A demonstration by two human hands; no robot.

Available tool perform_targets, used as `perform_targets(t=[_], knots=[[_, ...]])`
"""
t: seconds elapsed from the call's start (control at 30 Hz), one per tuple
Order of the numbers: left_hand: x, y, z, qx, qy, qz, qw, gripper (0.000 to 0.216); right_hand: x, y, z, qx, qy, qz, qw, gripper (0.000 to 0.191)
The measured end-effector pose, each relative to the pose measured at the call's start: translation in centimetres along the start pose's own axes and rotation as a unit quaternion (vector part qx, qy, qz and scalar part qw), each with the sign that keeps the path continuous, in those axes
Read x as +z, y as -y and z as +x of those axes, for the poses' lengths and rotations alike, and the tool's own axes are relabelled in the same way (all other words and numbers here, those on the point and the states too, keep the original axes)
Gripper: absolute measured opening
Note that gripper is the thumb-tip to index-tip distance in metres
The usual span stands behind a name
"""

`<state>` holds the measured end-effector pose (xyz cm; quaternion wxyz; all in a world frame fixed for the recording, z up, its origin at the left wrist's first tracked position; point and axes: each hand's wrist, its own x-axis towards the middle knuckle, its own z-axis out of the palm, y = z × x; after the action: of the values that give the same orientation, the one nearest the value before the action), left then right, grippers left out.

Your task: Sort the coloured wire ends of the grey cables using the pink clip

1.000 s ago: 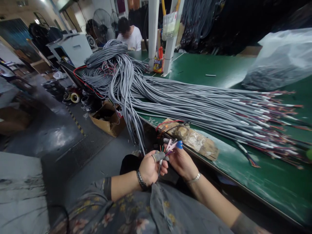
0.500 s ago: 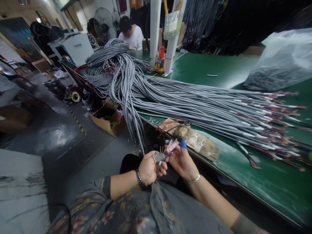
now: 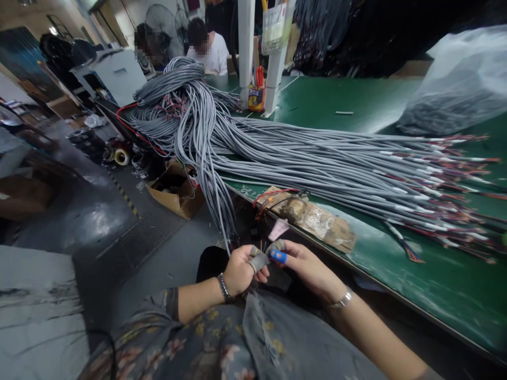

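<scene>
My left hand (image 3: 240, 270), with grey coverings on its thumb and a finger, is closed around a grey cable's end at my lap. Thin coloured wires (image 3: 261, 246), orange and green among them, stick up between the hands. My right hand (image 3: 303, 264) has a blue cover on the thumb and a grey-yellow one on a fingertip. Its thumb and finger pinch at those wires, and the fingertips hide most of them. Just beyond the fingers, by the bench edge, is a pale pink scrap (image 3: 278, 229); whether it rests on anything I cannot tell.
A long bundle of grey cables (image 3: 301, 153) lies across the green bench (image 3: 396, 274), stripped ends at the right. A taped cardboard piece (image 3: 325, 224) sits at the bench edge. An open carton (image 3: 174, 195) is on the floor. Another person (image 3: 209, 50) sits behind the bench.
The pink scrap has left my right hand and is apart from it. That hand has turned, bringing its blue-covered thumb down to the wires by my left hand. The left hand has barely moved.
</scene>
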<state>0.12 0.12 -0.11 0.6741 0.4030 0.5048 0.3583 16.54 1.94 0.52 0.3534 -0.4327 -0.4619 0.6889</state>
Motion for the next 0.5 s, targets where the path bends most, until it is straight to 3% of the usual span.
perform_targets(t=[0.23,0.43,0.5], knots=[[-0.4,1.5,0.7,-0.074,0.123,0.080,0.986,0.023,1.2,0.7,-0.2,-0.072,0.048,-0.117,0.989,0.033],[-0.6,1.4,1.1,-0.069,0.078,0.031,0.994,0.034,1.0,1.3,-2.0,-0.254,-0.041,-0.218,0.942,0.021],[-0.6,1.2,1.0,-0.059,0.058,0.019,0.996,0.040,0.8,1.0,-2.9,-0.282,-0.068,-0.221,0.931,0.021]])
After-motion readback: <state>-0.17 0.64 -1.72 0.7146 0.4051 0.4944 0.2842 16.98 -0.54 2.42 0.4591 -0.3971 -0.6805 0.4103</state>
